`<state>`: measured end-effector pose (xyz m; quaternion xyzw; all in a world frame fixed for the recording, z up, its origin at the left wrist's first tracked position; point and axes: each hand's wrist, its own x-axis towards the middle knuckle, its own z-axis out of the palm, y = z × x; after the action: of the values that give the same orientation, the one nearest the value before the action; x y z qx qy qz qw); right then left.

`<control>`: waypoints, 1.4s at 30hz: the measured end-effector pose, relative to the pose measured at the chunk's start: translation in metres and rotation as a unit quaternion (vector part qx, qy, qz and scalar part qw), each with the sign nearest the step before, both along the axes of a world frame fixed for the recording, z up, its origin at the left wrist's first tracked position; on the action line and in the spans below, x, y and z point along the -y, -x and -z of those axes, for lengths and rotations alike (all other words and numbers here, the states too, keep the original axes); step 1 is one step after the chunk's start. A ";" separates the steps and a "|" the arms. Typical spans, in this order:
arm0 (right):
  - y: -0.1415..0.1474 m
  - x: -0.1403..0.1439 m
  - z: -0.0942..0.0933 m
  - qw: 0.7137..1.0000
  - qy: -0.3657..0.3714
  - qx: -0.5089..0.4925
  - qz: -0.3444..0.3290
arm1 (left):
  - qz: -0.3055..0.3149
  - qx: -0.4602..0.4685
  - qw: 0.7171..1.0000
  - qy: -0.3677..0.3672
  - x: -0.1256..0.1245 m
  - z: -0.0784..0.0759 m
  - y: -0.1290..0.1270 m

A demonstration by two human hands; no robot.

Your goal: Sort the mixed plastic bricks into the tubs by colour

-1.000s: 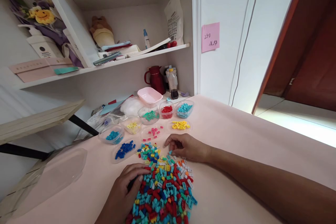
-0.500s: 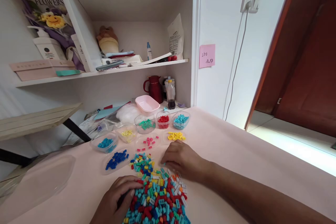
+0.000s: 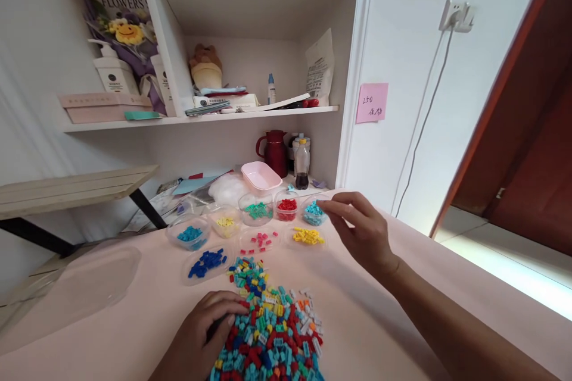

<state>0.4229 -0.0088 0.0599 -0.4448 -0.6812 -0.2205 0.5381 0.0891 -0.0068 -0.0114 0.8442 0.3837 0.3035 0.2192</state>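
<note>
A mixed pile of small toy bricks (image 3: 272, 333) lies in front of me in many colours. My left hand (image 3: 201, 330) rests at the pile's left edge, fingers loosely curved with a gap to the thumb, the fingertips touching bricks. Over at the back right, my right hand (image 3: 360, 229) is raised beside a clear tub of light blue bricks (image 3: 314, 213). Its thumb and forefinger pinch what looks like a light blue brick, mostly hidden by the fingertips. Nearby are yellow bricks (image 3: 308, 236) and a tub of red bricks (image 3: 286, 208).
Clear containers hold green (image 3: 258, 211), pale yellow (image 3: 224, 223), pink (image 3: 261, 241), blue (image 3: 190, 234) and dark blue bricks (image 3: 208, 263). Behind them stand a pink basin (image 3: 261, 176), a red jug (image 3: 276, 153) and a bottle (image 3: 302, 165). A clear lid (image 3: 107, 280) lies left.
My right hand has gone from the pile's upper right edge up and rightward to the light blue tub. My left hand has stayed by the pile. The view has turned slightly left.
</note>
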 end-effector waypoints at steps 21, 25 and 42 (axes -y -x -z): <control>-0.018 -0.024 0.055 0.964 0.262 0.013 0.027 | -0.006 -0.009 1.000 0.028 0.005 -0.004 -0.001; 0.001 -0.024 0.061 0.961 0.247 0.122 0.025 | -0.003 -0.008 0.999 0.035 0.008 -0.006 -0.002; 0.017 -0.023 0.078 0.917 0.288 0.274 -0.020 | -0.011 -0.005 0.998 0.067 0.014 -0.012 -0.006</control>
<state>0.4059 0.0146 -0.0181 -0.4894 -0.8444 -0.1172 0.1835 0.0952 -0.0209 0.0007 0.8250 0.4134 0.2748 0.2703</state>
